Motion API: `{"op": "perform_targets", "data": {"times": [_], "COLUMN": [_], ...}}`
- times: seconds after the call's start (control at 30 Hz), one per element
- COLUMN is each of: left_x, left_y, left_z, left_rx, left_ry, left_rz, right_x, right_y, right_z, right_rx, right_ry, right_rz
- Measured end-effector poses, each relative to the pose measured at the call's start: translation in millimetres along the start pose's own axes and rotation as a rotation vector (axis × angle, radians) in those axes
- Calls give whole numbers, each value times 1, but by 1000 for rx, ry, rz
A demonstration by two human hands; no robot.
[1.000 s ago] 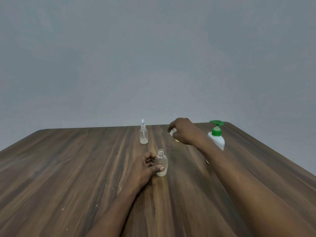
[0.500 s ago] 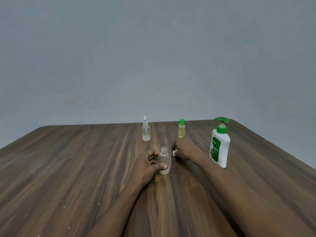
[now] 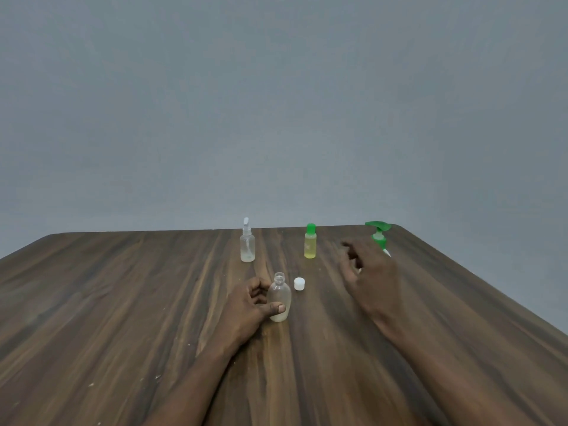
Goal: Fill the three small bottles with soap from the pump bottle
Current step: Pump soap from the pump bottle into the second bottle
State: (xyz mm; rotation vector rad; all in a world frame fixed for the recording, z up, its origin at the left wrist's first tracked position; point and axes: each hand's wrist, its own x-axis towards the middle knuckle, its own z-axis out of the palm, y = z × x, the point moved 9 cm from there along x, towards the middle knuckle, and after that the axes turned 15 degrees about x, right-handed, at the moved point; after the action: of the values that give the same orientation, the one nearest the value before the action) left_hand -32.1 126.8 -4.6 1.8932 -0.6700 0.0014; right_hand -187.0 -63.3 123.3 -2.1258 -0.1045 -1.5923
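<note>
My left hand (image 3: 250,305) grips an uncapped clear small bottle (image 3: 279,295) that stands upright on the wooden table (image 3: 123,302), with a little pale liquid at its bottom. Its white cap (image 3: 299,284) lies on the table just right of it. My right hand (image 3: 368,272) hovers open and blurred in front of the pump bottle (image 3: 378,233), hiding most of it; only the green pump head shows. A clear spray bottle (image 3: 247,242) and a yellowish bottle with a green cap (image 3: 310,242) stand farther back.
A plain grey wall (image 3: 276,103) rises behind the table's far edge. The table's right edge slants down close to my right forearm.
My right hand set the white cap down beside the clear bottle and moved right and back toward the pump bottle. My left hand kept its hold on the clear bottle.
</note>
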Motion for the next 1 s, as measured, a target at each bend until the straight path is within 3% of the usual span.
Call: {"op": "perform_targets", "data": {"times": [0.07,0.13,0.23,0.3,0.53,1.0], "left_x": [0,-1,-1,-1,-2,-2], "left_y": [0,1,1,-1,-3,-1], "left_z": [0,0,0,0,-1,0], "left_rx": [-13,-15,-17,-18,-28,-35], "left_ry": [4,3,4,4,1,-14], "left_rz": [4,5,5,2,-13,0], "right_x": [-1,0,-11,-22,-33,-50], "right_y": [13,52,110,126,129,45], "right_z": [-35,-45,-23,-5,14,51], "right_rx": [20,89,168,252,308,364], "right_ry": [167,201,35,-41,-76,-92], "right_rz": [22,212,587,664,635,457]}}
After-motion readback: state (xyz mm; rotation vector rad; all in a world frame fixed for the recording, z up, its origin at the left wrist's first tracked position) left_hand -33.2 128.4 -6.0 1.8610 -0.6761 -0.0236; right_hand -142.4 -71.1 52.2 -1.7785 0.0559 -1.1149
